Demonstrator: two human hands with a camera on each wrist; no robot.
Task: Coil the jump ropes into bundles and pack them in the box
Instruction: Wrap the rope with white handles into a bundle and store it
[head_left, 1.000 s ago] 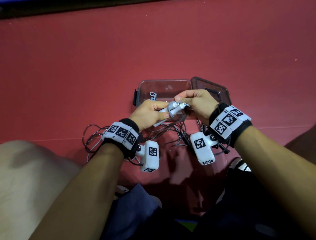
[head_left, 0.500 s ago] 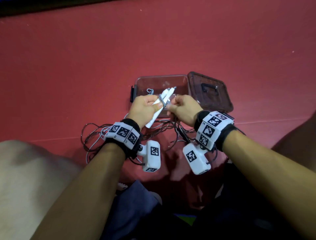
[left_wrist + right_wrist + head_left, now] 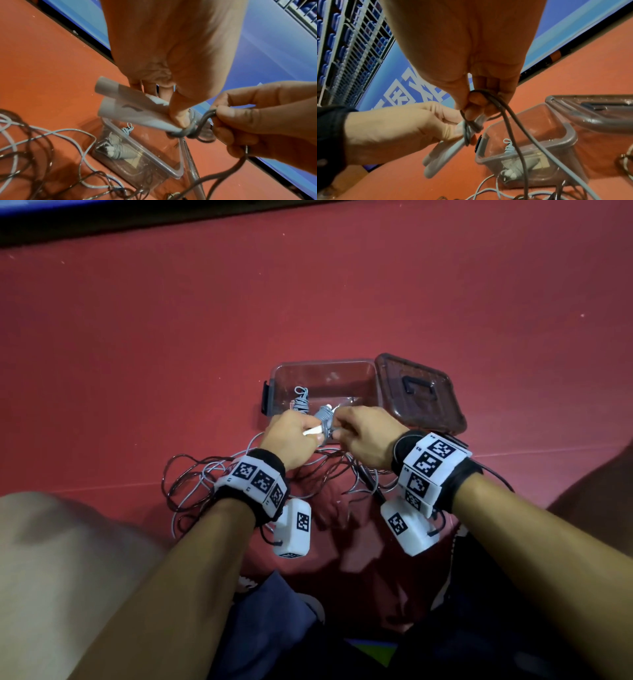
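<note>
- Gripping two white handles (image 3: 133, 108) side by side, left hand (image 3: 291, 440) has fingers + thumb curled round them, thumb pressing near the narrow ends.
- Right hand (image 3: 363, 440) pinches a loop of grey cord (image 3: 488, 102) btwn thumb and fingers; cord already wrapped a few turns round the handles' narrow ends, touching left thumb tip.
- Both hands close together, held just above the near edge of the box (image 3: 274, 392).
- From right hand, two cord strands drop down twd the floor, passing in front of the box.
- Box is clear plastic, open, on the red floor (image 3: 171, 337); one coiled bundle (image 3: 118, 150) w/ white handles lies inside at its left end.
- Lid (image 3: 421, 392) w/ dark handle lies flat just right of box, touching it.
- Loose tangle of dark + light ropes (image 3: 198, 484) spread on floor beneath the wrists, near side of box.
</note>
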